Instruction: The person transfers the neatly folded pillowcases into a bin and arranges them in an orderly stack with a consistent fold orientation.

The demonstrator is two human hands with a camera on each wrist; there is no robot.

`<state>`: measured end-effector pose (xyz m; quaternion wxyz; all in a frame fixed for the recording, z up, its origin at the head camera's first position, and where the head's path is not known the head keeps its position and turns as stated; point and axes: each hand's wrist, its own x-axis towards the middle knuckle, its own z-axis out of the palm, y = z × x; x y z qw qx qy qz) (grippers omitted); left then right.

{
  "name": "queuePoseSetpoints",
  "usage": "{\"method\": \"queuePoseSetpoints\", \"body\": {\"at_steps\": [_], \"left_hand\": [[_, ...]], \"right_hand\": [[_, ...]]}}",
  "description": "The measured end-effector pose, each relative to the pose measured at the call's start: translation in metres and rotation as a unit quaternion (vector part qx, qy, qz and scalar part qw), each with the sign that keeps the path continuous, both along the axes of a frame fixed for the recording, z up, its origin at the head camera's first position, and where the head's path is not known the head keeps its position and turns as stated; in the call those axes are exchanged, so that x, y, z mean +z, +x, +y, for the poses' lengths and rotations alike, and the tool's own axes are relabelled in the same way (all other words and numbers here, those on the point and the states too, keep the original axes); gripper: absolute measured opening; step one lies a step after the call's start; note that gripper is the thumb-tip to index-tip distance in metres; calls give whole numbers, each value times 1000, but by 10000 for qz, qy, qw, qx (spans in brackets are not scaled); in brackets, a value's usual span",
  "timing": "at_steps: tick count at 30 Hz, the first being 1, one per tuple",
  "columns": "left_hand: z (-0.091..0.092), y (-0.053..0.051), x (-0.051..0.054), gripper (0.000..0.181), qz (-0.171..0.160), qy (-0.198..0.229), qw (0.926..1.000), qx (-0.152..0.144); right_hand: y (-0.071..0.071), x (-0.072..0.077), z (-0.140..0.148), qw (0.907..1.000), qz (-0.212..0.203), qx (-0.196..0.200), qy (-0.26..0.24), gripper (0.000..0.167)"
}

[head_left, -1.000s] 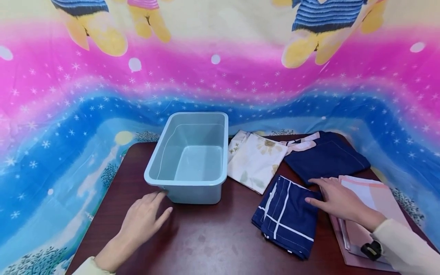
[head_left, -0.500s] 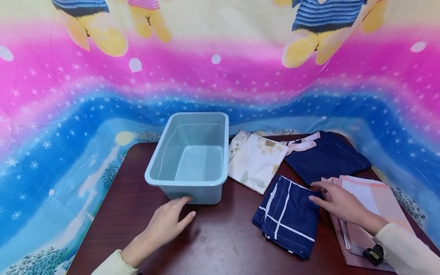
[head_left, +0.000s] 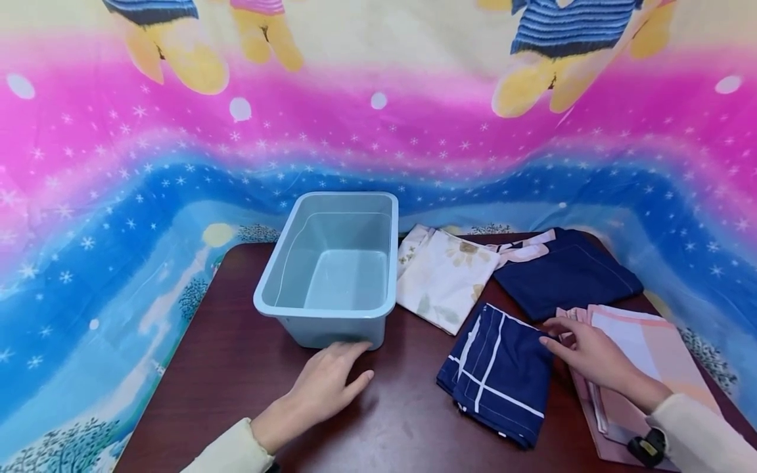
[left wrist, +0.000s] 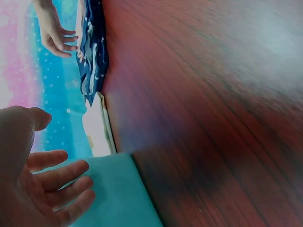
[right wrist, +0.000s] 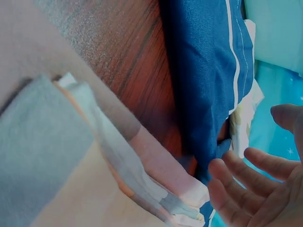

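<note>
My left hand (head_left: pixel 325 384) is just in front of the pale blue-green plastic bin (head_left: pixel 325 314), its fingers relaxed and holding nothing. In the left wrist view, the loosely bent fingers (left wrist: pixel 64 179) overlap the bin's wall (left wrist: pixel 120 194); whether they touch it I cannot tell. My right hand (head_left: pixel 594 351) hovers between a folded navy cloth with white lines (head_left: pixel 503 374) and a folded pink-and-white checked cloth (head_left: pixel 665 358). From the right wrist, its relaxed fingers (right wrist: pixel 241 189) appear beside both cloths, with nothing held. The bin has no contents visible.
Behind the navy lined cloth lie a folded white floral cloth (head_left: pixel 446 276) and a folded dark navy piece (head_left: pixel 568 269) with a pale pink strip (head_left: pixel 523 253). Everything sits on a dark red-brown table (head_left: pixel 201 368). A colourful patterned sheet (head_left: pixel 367 138) hangs behind it.
My left hand has moved right along the bin's front, from its left corner toward its right one. The right hand has barely shifted. Bin and cloths stay in place; the head view turns slightly.
</note>
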<state>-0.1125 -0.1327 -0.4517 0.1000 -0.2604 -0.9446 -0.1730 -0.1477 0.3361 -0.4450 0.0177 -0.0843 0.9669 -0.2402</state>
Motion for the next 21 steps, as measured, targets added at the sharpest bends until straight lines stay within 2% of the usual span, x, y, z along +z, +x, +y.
{"method": "queuePoseSetpoints", "body": {"at_steps": [10, 21], "left_hand": [[29, -6, 4, 44, -284, -21, 9988, -394], [55, -15, 3, 44, -862, 169, 9949, -502]], "right_hand": [[-1, -1, 4, 9998, -67, -185, -58, 42], [-1, -6, 6, 9993, -202, -295, -87, 42]]}}
